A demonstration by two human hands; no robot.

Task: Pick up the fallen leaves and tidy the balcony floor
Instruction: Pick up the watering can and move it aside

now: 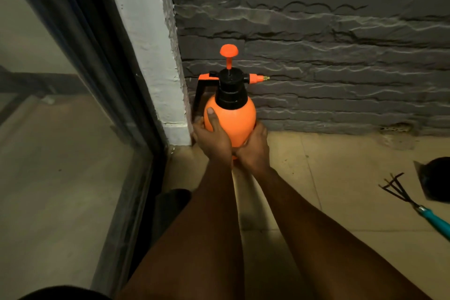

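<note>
A glass door (pixel 60 153) stands at left. The left hand (pixel 214 139) and right hand (pixel 255 148) curl around the belly of an upright orange spray bottle (pixel 235 119) in the corner by a stone wall (pixel 341 44). A hand rake (pixel 399 190) lies on the tiled floor (pixel 341 168), right.

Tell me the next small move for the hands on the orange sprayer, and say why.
Probably lower the sprayer onto the floor in the corner between the white pillar and the stone wall, then release it. The left hand and right hand both grip its tank, so neither is free for tidying.
</note>
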